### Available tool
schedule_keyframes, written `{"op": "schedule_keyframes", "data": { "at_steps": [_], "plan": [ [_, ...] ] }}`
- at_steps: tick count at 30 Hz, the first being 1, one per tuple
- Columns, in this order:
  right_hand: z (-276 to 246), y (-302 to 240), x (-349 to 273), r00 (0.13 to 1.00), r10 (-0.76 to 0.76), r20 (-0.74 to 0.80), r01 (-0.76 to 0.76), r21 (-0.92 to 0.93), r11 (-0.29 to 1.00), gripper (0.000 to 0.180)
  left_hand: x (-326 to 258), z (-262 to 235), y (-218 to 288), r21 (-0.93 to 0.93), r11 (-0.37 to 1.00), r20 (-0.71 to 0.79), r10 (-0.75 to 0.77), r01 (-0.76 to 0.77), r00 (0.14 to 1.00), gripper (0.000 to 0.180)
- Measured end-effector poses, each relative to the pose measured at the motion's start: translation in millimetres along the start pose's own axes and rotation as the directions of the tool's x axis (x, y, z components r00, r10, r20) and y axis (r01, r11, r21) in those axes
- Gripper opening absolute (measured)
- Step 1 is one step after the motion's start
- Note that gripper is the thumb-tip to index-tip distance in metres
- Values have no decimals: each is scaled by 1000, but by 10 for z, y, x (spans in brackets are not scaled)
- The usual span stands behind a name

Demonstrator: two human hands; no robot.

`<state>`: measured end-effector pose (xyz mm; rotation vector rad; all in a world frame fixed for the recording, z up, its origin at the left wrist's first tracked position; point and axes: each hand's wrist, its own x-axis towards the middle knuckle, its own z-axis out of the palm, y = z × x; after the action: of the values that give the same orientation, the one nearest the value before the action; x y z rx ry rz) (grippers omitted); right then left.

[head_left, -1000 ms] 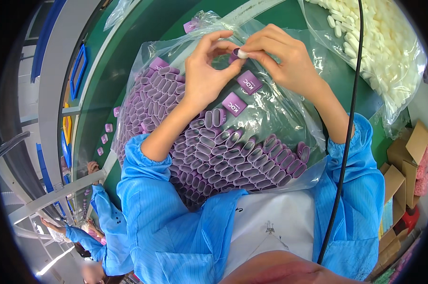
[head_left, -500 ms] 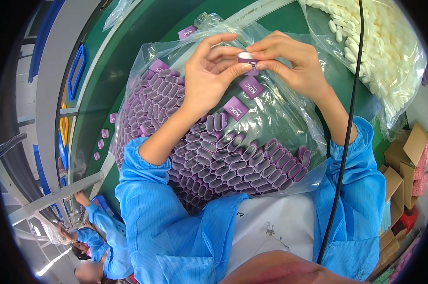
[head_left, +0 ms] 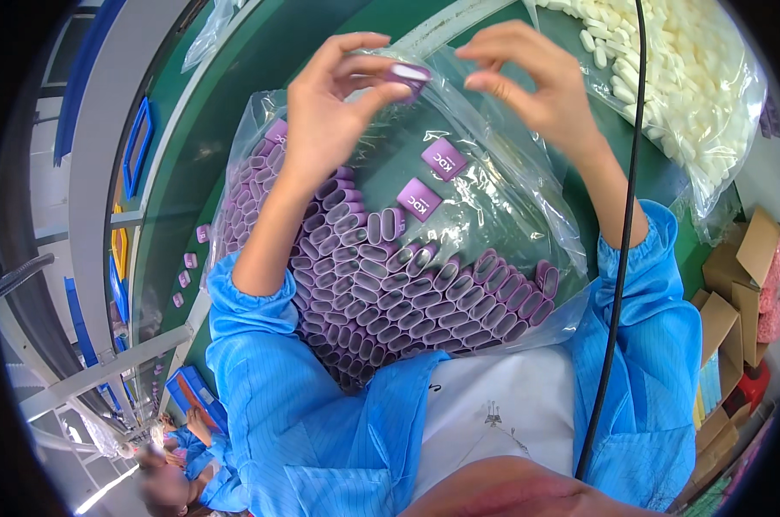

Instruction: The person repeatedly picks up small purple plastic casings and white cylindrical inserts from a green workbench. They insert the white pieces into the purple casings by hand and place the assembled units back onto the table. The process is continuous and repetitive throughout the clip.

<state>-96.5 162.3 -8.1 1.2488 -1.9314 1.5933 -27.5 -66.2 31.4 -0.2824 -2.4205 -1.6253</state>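
Left hand (head_left: 334,112) pinches one purple oval sleeve (head_left: 407,76) with a white insert; right hand (head_left: 532,82) just beside it, fingers loosely curled, holding nothing I can see.
Looks like the check or seating step on one piece, held up over the clear bag of purple sleeves (head_left: 390,276) in the lap. Bag of white inserts (head_left: 692,77) sits upper right on the green conveyor belt (head_left: 235,112). Next move likely needs a clean hand-off or placement, keeping the insert seated.
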Motion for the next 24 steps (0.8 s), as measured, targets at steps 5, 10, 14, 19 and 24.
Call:
{"op": "schedule_keyframes", "data": {
  "at_steps": [5, 10, 14, 19, 24],
  "plan": [
    [198, -93, -63, 987, -152, -51, 151, -29, 988, 22, -19, 213, 117, 20, 989, 58, 143, -145, 988, 54],
    [205, -106, -89, 985, -160, -72, 158, -33, 987, 23, -19, 231, 101, 69, 976, 50, 205, -208, 978, 48],
    [-86, 31, -7, 980, 49, -193, -66, -82, 994, 19, 227, -100, -134, 226, 965, -61, 147, -130, 987, 32],
    [-818, 1020, -161, 859, 318, -402, -512, -644, 568, 21, 893, -1016, -1099, 393, 906, 49, -193, 159, 980, 28],
    [-778, 1199, -224, 952, 217, -215, -284, -886, 366, 19, 861, -1033, -1325, 665, 745, -31, -35, 47, 999, 24]
  ]
}}
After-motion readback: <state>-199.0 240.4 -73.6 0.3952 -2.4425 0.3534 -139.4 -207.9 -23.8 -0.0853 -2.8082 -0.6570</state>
